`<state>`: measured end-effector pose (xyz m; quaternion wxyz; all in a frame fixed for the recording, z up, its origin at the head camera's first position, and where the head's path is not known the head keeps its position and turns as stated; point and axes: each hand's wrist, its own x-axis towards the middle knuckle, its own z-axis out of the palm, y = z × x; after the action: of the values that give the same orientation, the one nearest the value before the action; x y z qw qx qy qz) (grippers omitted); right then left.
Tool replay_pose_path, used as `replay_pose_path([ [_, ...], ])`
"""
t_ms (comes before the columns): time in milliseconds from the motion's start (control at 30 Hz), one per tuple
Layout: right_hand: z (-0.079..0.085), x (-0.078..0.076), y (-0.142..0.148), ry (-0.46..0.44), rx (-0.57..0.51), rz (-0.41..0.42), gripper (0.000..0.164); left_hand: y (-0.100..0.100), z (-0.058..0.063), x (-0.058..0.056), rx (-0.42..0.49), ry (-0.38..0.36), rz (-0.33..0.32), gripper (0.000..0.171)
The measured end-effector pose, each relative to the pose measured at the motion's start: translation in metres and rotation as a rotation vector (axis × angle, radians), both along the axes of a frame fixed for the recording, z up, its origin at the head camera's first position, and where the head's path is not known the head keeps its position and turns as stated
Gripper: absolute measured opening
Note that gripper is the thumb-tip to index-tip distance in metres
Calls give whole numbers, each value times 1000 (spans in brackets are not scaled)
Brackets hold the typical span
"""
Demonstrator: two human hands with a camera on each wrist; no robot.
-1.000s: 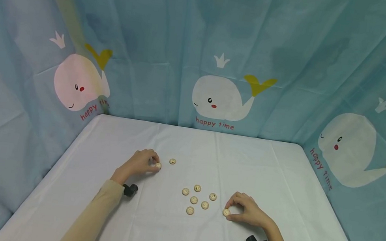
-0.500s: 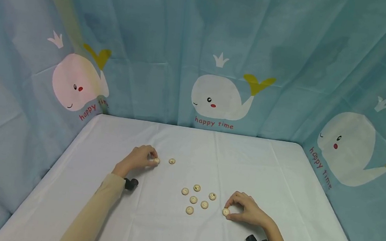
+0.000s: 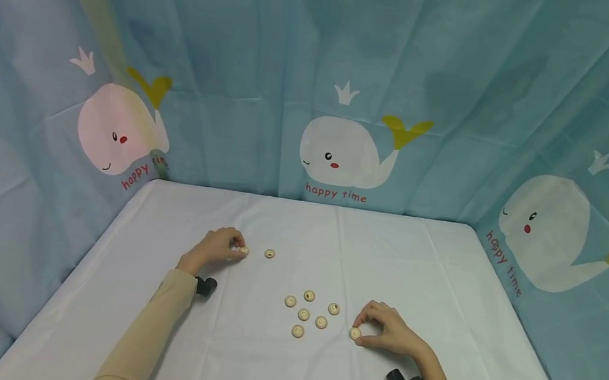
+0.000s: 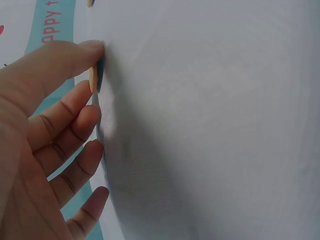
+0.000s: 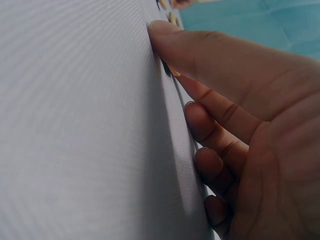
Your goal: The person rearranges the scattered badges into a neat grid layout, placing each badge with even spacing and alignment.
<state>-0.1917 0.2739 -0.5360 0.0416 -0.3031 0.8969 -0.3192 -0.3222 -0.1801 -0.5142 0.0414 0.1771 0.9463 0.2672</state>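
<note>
My left hand [image 3: 219,245] pinches a small beige button [image 3: 243,251] between thumb and fingertip at the table's back left. Seen from the left wrist, that button [image 4: 93,78] shows edge-on, close against the white cloth. Another button [image 3: 270,254] lies just to its right, apart from the fingers. At the right, thumb and index finger of my right hand [image 3: 391,331] hold a button [image 3: 355,333] by its edges, low at the cloth. In the right wrist view the thumb [image 5: 200,47] mostly covers this button, leaving a sliver.
Several like buttons lie loosely grouped between the hands, among them a central button [image 3: 304,315] and one with a dark mark [image 3: 333,309]. They rest on a white cloth-covered table [image 3: 261,373]. Blue whale-print curtains [image 3: 231,138] surround its back and sides.
My left hand has shifted slightly back and to the left with its button, away from the button beside it. The right hand and the grouped buttons stay put.
</note>
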Motion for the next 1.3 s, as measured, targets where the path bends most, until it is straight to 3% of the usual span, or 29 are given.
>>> replay_pose_path([
  [433,0,0,-1,0,-5,-3,25,4,2,5,19,17,10,29],
  [833,0,1,-1,-11,5,-17,26,19,10,23,8,106,-4,35],
  [1300,1,0,-1,-4,-3,-7,25,45,9,44,23,132,-70,33],
])
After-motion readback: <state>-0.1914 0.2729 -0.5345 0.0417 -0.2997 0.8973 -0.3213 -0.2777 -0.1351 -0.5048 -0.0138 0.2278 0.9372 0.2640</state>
